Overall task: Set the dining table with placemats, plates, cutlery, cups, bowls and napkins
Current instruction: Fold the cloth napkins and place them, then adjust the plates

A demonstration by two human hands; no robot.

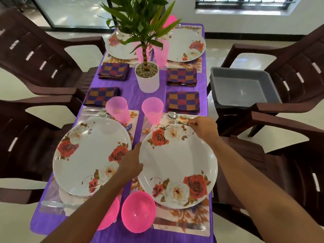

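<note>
A purple-clothed table point(133, 95) carries floral plates on placemats. My left hand point(130, 163) touches the left rim of the near right plate point(177, 163) with its fingers laid along the edge. My right hand point(204, 128) pinches a fork point(175, 122) beyond that plate, beside a spoon point(172, 115). The near left plate point(91, 155) lies beside it. Pink cups point(117, 109) point(152, 109) stand behind both near plates, and two pink bowls point(138, 211) point(109, 216) sit at the front edge. Checked napkins point(183, 102) point(101, 96) lie mid-table.
A potted plant point(147, 76) stands at the table's centre. Two more plates point(185, 44) point(121, 44), pink cups point(160, 53) and napkins point(114, 71) point(181, 77) fill the far end. Brown chairs point(35, 55) surround the table; a grey tub point(243, 88) rests on the right chair.
</note>
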